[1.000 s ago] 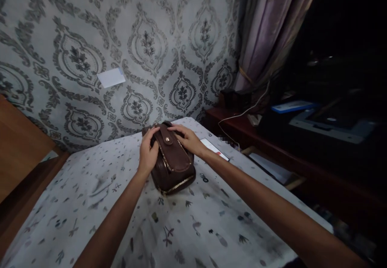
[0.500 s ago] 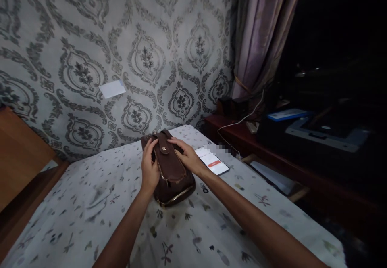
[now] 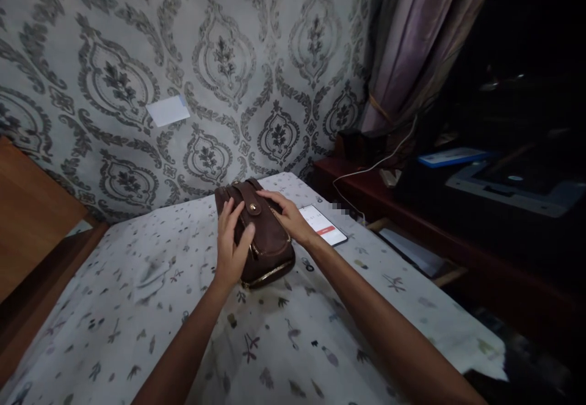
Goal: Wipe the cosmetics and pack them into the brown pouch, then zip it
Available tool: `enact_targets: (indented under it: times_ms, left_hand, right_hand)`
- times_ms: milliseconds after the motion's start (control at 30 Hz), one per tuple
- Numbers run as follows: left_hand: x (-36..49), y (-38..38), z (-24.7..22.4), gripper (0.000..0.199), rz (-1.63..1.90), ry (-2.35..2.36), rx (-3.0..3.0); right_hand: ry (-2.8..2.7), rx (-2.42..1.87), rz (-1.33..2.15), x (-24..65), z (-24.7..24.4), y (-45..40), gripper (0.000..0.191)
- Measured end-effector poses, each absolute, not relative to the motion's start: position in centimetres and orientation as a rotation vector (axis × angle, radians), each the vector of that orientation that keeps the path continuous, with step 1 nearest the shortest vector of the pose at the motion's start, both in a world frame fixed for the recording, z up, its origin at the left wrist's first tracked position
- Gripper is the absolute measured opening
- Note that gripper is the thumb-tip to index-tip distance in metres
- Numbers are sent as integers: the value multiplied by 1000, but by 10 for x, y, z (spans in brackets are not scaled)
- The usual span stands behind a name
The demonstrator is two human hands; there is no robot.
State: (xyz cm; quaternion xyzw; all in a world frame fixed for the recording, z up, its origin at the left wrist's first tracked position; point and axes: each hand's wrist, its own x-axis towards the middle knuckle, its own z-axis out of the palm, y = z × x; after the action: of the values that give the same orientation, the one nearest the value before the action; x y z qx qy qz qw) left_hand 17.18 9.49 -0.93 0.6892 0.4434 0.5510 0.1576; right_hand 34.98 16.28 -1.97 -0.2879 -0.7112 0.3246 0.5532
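A dark brown leather bag point(image 3: 271, 238) lies on the patterned bed sheet, with a snap-button strap point(image 3: 251, 200) across its top and a gold zip along its near edge. My left hand point(image 3: 231, 245) rests at the bag's left side, its fingers stretched out and the thumb apart over the front pocket. At the right side my right hand point(image 3: 293, 221) touches the bag near the strap, fingers extended and thumb spread. The strap's snap looks fastened. Just right of that hand a phone point(image 3: 327, 227) with a lit screen lies on the sheet.
A patterned wall point(image 3: 220, 118) stands behind the bed, with a white paper point(image 3: 167, 111) on it. To the right are a dark red table point(image 3: 361, 185), a white cable point(image 3: 376, 166) and a blue-edged item point(image 3: 453, 157). A wooden panel point(image 3: 36, 210) stands left.
My left hand has loosened and shifted, its thumb now lifted over the front pocket. My right hand stays by the strap. The view has tilted slightly, and the bag appears higher.
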Motion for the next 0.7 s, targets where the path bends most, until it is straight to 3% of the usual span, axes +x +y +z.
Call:
enact_targets:
  times_ms: [100, 367, 700]
  left_hand:
    - [172, 93, -13, 52, 1530, 1342, 2109]
    - [174, 97, -19, 47, 1572, 1408, 2145]
    - [178, 98, -21, 44, 1609, 1420, 2123]
  right_hand:
    - [-1672, -680, 795, 351, -21, 163, 46]
    - [-1615, -748, 816, 351, -23, 146, 46]
    - [-1621, -1012, 352, 327, -44, 98, 55]
